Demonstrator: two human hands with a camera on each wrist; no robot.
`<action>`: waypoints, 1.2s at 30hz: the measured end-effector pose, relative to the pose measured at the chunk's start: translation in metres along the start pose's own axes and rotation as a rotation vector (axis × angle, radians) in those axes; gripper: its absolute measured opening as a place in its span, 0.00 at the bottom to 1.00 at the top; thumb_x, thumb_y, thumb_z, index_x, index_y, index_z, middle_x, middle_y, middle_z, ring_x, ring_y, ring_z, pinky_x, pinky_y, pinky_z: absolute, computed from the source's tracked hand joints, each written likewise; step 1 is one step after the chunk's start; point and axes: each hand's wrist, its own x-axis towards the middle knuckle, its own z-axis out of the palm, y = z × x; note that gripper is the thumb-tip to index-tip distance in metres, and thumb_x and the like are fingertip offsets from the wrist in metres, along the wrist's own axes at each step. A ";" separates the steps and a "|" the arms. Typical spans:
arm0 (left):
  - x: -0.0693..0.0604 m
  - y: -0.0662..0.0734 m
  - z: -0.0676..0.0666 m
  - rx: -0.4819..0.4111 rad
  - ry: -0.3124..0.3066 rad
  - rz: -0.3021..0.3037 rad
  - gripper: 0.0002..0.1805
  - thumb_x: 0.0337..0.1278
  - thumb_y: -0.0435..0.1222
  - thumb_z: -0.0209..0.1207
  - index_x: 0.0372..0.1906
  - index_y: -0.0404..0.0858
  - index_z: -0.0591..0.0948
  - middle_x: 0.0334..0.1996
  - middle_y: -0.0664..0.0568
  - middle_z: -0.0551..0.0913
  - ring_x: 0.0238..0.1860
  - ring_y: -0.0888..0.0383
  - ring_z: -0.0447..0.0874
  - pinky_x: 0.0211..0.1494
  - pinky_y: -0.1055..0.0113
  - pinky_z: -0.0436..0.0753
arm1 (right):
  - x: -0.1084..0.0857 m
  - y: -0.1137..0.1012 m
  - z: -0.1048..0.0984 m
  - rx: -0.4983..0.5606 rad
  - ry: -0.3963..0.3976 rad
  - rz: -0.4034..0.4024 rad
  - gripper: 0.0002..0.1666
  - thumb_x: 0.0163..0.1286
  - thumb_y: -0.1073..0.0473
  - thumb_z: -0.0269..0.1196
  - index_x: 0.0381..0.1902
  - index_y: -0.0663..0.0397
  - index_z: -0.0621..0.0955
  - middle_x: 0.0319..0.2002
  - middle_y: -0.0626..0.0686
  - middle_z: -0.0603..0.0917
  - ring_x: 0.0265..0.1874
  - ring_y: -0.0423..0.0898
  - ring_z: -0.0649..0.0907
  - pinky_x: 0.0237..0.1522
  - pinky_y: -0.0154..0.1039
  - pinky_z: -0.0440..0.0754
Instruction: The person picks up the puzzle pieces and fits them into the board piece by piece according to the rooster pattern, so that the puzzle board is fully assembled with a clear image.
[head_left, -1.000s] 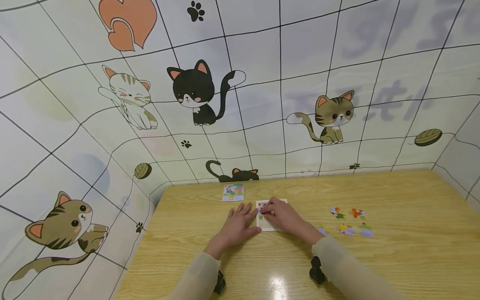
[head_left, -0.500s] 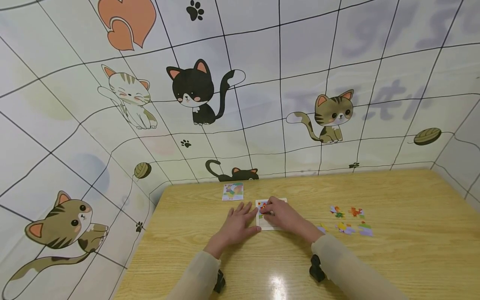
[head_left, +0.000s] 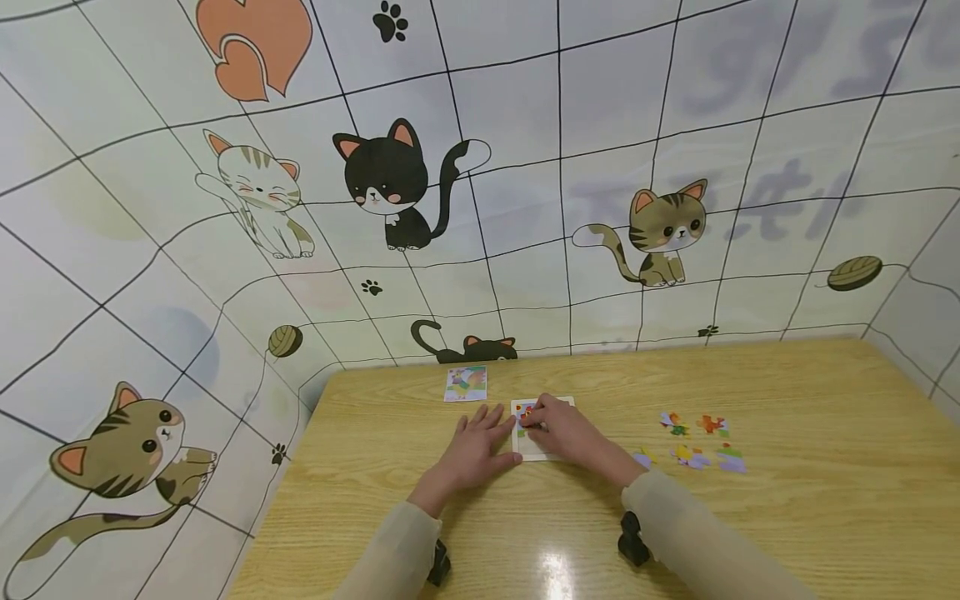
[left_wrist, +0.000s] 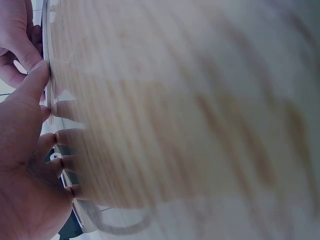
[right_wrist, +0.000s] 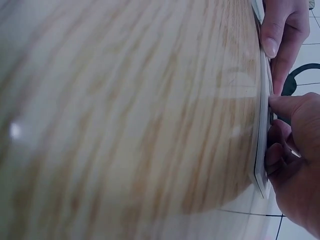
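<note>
While thin, colourful jigsaw pieces [head_left: 713, 426] lie unplaced, the white-rimmed square board [head_left: 531, 451] seems part-filled, left hand [head_left: 472, 450] spread against it, right hand [head_left: 567, 431] bent over it, pinch unclear.

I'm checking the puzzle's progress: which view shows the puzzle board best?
The head view: the puzzle board shows from above, though the right hand covers part. Both wrist views show it nearly edge-on.

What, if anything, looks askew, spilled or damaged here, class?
Nothing stands out. The puzzle board and picture card lie flat; the loose pieces form two rough rows on the right, apparently laid out, not spilled. Fine damage would be too small to see.
</note>
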 end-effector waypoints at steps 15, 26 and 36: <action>-0.002 0.003 -0.004 -0.003 0.007 -0.004 0.36 0.72 0.54 0.58 0.77 0.40 0.69 0.78 0.40 0.60 0.79 0.36 0.51 0.75 0.33 0.52 | -0.003 0.012 -0.021 0.208 -0.029 0.078 0.16 0.69 0.70 0.66 0.54 0.63 0.86 0.39 0.51 0.81 0.36 0.45 0.78 0.38 0.39 0.78; -0.002 0.004 -0.003 -0.020 -0.002 -0.019 0.37 0.71 0.53 0.60 0.77 0.40 0.68 0.79 0.41 0.59 0.79 0.37 0.50 0.76 0.34 0.50 | -0.040 0.053 -0.077 0.217 0.071 0.188 0.14 0.72 0.68 0.64 0.54 0.67 0.84 0.40 0.54 0.82 0.26 0.42 0.77 0.25 0.37 0.76; -0.001 0.005 -0.004 -0.020 -0.010 -0.015 0.38 0.71 0.54 0.59 0.78 0.40 0.67 0.79 0.40 0.58 0.79 0.37 0.49 0.76 0.34 0.49 | -0.082 0.084 -0.117 0.198 0.091 0.287 0.17 0.72 0.66 0.65 0.55 0.70 0.82 0.41 0.56 0.82 0.26 0.45 0.78 0.23 0.39 0.78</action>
